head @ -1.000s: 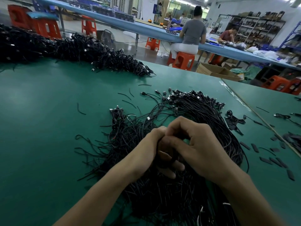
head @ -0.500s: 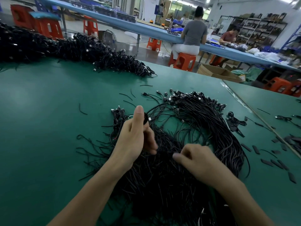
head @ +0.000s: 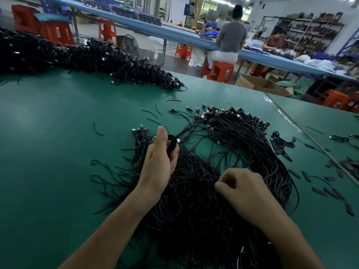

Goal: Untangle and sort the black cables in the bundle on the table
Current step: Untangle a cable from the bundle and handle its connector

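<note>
A big tangled bundle of thin black cables (head: 196, 206) lies on the green table (head: 48, 152) in front of me, with plug ends fanned out at its far side (head: 229, 115). My left hand (head: 158, 162) is raised over the bundle's left part and grips a small black cable coil (head: 172, 143) between thumb and fingers. My right hand (head: 244, 189) rests low on the bundle's right middle, fingers curled and pinching cable strands.
A long heap of more black cables (head: 81, 57) runs along the table's far left. Small black sleeves (head: 326, 191) and cable scraps lie scattered at the right. A seam (head: 310, 136) joins the neighbouring table. People sit at a blue bench beyond.
My hands were together on the bundle. The left hand has lifted away up and to the left with the coil, while the right hand dropped down to the strands.
</note>
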Demonstrator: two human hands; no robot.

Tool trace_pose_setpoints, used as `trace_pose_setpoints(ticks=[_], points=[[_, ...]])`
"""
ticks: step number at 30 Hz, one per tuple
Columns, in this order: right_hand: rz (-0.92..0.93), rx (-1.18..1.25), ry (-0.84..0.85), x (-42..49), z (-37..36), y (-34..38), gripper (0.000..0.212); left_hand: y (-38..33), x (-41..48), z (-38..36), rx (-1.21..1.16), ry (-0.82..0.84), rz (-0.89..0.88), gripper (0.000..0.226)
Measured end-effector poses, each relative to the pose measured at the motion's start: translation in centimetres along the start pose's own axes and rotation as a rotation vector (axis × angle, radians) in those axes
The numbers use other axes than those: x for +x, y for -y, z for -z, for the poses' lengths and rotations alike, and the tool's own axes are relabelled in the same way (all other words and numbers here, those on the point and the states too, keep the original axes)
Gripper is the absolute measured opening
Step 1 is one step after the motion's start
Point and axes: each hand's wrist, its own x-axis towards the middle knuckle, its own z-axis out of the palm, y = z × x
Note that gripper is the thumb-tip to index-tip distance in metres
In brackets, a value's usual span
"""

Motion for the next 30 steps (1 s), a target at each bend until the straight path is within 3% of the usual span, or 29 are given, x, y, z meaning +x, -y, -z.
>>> trace_pose_setpoints(ticks=[5,8,11,15,21,26,30], points=[[0.125,0.429,-0.197,-0.2,1.4,2.3,0.015,0.1,-0.6,-0.9,0.108,0.113,0.045,0.068],[0.236,0.488,-0.256,-0.5,0.8,3.9,0.014,0.2,-1.3,-1.6,0.16,0.239,-0.052,0.041],[0.356,0.549,-0.278,-0.8,0.6,5.1,0.017,0.1,-1.7,-1.8,0.055,0.307,-0.086,0.022],[0.46,0.526,-0.25,-0.9,0.9,5.6,0.027,-0.3,-1.7,-1.5,-0.026,0.274,-0.121,0.032],[0.348,0.79,-0.136,-1.2,0.9,5.2,0.029,-1.4,-2.3,-1.8,-0.005,0.109,-0.248,0.049],[0.272,0.86,-0.252,-1.3,0.0,5.3,0.014,-1.5,-2.4,-2.2,-0.063,0.103,-0.252,0.047],[0.336,0.782,-0.175,-1.3,-0.1,5.8,0.016,-1.6,-2.4,-1.9,-0.069,0.103,-0.232,0.041]])
